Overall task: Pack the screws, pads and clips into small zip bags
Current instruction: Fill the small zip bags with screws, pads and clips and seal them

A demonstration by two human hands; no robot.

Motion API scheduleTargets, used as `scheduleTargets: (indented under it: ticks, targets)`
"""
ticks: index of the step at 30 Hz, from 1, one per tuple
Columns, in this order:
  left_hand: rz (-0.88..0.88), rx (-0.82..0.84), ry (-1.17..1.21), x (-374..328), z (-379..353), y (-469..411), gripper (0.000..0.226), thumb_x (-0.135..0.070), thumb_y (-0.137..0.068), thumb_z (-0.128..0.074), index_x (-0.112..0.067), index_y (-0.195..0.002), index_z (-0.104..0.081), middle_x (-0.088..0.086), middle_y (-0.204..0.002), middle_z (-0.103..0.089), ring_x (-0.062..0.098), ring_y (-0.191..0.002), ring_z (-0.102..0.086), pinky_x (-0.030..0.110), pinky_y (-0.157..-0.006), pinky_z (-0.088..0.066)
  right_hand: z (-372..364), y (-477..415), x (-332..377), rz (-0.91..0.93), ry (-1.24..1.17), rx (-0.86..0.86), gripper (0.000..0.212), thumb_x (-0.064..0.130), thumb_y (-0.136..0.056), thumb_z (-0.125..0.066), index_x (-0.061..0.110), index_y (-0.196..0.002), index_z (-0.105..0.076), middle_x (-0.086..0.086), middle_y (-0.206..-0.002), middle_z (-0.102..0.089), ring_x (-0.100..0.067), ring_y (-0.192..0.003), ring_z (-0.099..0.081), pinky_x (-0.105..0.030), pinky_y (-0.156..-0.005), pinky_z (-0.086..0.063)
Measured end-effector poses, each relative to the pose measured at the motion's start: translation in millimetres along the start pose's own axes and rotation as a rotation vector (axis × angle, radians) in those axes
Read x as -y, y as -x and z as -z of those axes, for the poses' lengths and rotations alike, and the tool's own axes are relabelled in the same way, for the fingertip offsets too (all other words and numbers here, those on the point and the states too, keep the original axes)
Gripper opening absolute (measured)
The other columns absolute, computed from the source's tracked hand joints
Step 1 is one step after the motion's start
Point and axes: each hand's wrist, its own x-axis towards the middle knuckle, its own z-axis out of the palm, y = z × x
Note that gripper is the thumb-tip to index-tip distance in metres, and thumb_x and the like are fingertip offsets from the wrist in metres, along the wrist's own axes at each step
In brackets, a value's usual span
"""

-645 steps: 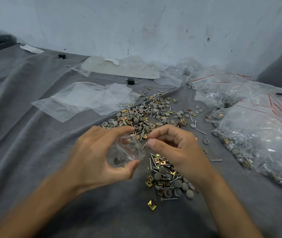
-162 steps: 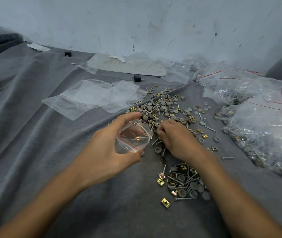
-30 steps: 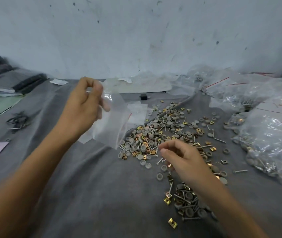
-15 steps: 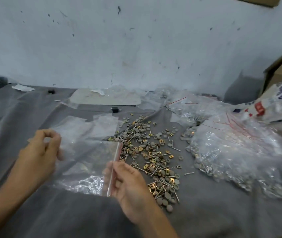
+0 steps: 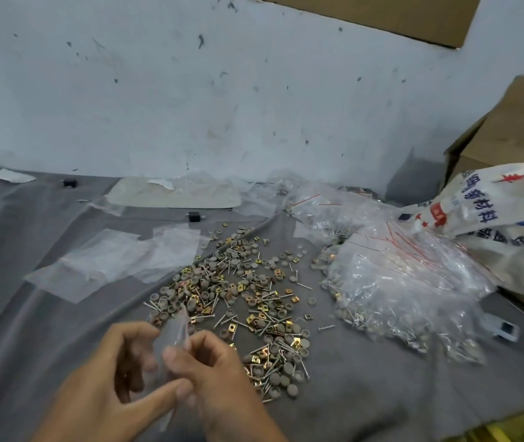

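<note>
A small clear zip bag (image 5: 176, 330) with a red strip stands between my two hands at the lower middle. My left hand (image 5: 117, 378) holds it from the left, thumb and fingers curled round it. My right hand (image 5: 216, 374) pinches its top edge from the right. A spread of grey round pads, gold clips and thin screws (image 5: 241, 298) lies on the grey cloth just beyond my hands. I see nothing inside the bag, though it is blurred.
Flat empty zip bags (image 5: 110, 266) lie at the left of the pile. A heap of filled bags (image 5: 398, 282) sits at the right, with a printed sack (image 5: 503, 218) and cardboard boxes (image 5: 516, 129) behind. A white wall (image 5: 190, 90) closes the back.
The large bag that was stretched flat between my hands is gone from them; my hands have come together on a small bag, nearer to me. The view has tilted up and right.
</note>
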Motion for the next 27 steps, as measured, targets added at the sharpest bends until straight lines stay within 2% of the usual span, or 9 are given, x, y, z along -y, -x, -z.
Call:
scheduleTargets:
  ticks: [3, 9, 12, 14, 16, 18, 21, 24, 27]
  targets:
    - [0.077, 0.052, -0.004, 0, -1, 6, 0.076, -0.081, -0.037, -0.085, -0.039, -0.098, -0.069, -0.003, -0.07, -0.068, 0.017, -0.055, -0.064, 0.025, -0.046, -0.049, -1, 11, 3, -0.005, 0.022, 0.047, 0.021, 0.036, -0.076, -0.077, 0.02, -0.073, -0.063, 0.004, -0.066, -0.062, -0.006, -0.058, -0.051, -0.018, -0.056, -0.042]
    - [0.128, 0.012, -0.057, -17, 7, 7, 0.055, -0.059, -0.047, -0.08, -0.04, -0.098, -0.07, -0.001, -0.07, -0.072, 0.018, -0.058, -0.07, 0.027, -0.051, -0.053, -3, 22, 6, 0.141, 0.19, 0.025, 0.017, 0.043, -0.08, -0.074, 0.026, -0.076, -0.072, 0.008, -0.071, -0.068, -0.005, -0.068, -0.058, -0.025, -0.066, -0.05]
    - [0.143, -0.024, -0.056, -19, -1, 7, 0.028, -0.029, -0.07, -0.088, -0.04, -0.092, -0.075, -0.002, -0.073, -0.076, 0.015, -0.068, -0.074, 0.032, -0.062, -0.059, 0, 22, 3, 0.265, 0.335, -0.062, 0.012, 0.034, -0.082, -0.073, 0.032, -0.071, -0.071, 0.011, -0.069, -0.07, -0.001, -0.067, -0.062, -0.023, -0.067, -0.052]
    - [0.161, -0.09, -0.1, -16, -5, 4, 0.027, -0.009, -0.079, -0.082, -0.035, -0.081, -0.077, -0.006, -0.069, -0.075, 0.01, -0.062, -0.072, 0.03, -0.061, -0.059, 7, 23, 3, 0.351, 0.475, -0.13, 0.011, 0.03, -0.085, -0.072, 0.028, -0.074, -0.07, 0.011, -0.068, -0.069, 0.001, -0.064, -0.062, -0.02, -0.063, -0.05]
    - [0.147, -0.258, -0.216, -18, -5, 2, 0.025, -0.01, -0.082, -0.077, -0.033, -0.073, -0.073, -0.014, -0.064, -0.072, 0.003, -0.056, -0.067, 0.029, -0.059, -0.055, 13, 26, 5, 0.427, 0.617, -0.202, 0.014, 0.03, -0.085, -0.071, 0.025, -0.073, -0.065, 0.01, -0.067, -0.068, -0.001, -0.062, -0.062, -0.018, -0.061, -0.048]
    - [0.086, -0.397, -0.336, -28, -1, 2, 0.023, -0.016, -0.084, -0.074, -0.037, -0.076, -0.069, -0.017, -0.066, -0.07, 0.001, -0.062, -0.066, 0.032, -0.066, -0.055, 18, 28, 10, 0.506, 0.784, -0.296, 0.02, 0.032, -0.083, -0.071, 0.025, -0.069, -0.058, 0.01, -0.066, -0.065, -0.003, -0.063, -0.06, -0.014, -0.056, -0.042]
    - [-0.082, -0.325, -0.414, -38, -3, 6, 0.008, -0.026, -0.087, -0.074, -0.033, -0.084, -0.071, -0.02, -0.074, -0.069, 0.0, -0.067, -0.064, 0.034, -0.068, -0.056, 16, 27, 16, 0.474, 0.843, -0.304, 0.023, 0.041, -0.082, -0.073, 0.029, -0.079, -0.054, 0.011, -0.072, -0.066, -0.002, -0.07, -0.062, -0.016, -0.06, -0.046]
    - [-0.088, -0.232, -0.473, -43, -10, 11, 0.007, -0.032, -0.084, -0.075, -0.034, -0.082, -0.069, -0.019, -0.073, -0.066, 0.001, -0.067, -0.063, 0.035, -0.065, -0.054, 9, 21, 14, 0.382, 0.853, -0.232, 0.026, 0.042, -0.086, -0.072, 0.033, -0.096, -0.05, 0.012, -0.081, -0.067, -0.002, -0.073, -0.064, -0.024, -0.065, -0.053]
    - [-0.118, -0.385, -0.527, -48, -9, 16, 0.007, -0.024, -0.082, -0.074, -0.03, -0.084, -0.073, -0.014, -0.073, -0.071, 0.014, -0.068, -0.07, 0.036, -0.064, -0.057, 14, 12, 10, 0.428, 0.988, -0.275, 0.007, 0.025, -0.096, -0.061, 0.029, -0.102, -0.06, 0.007, -0.086, -0.071, -0.015, -0.079, -0.068, -0.036, -0.071, -0.056]
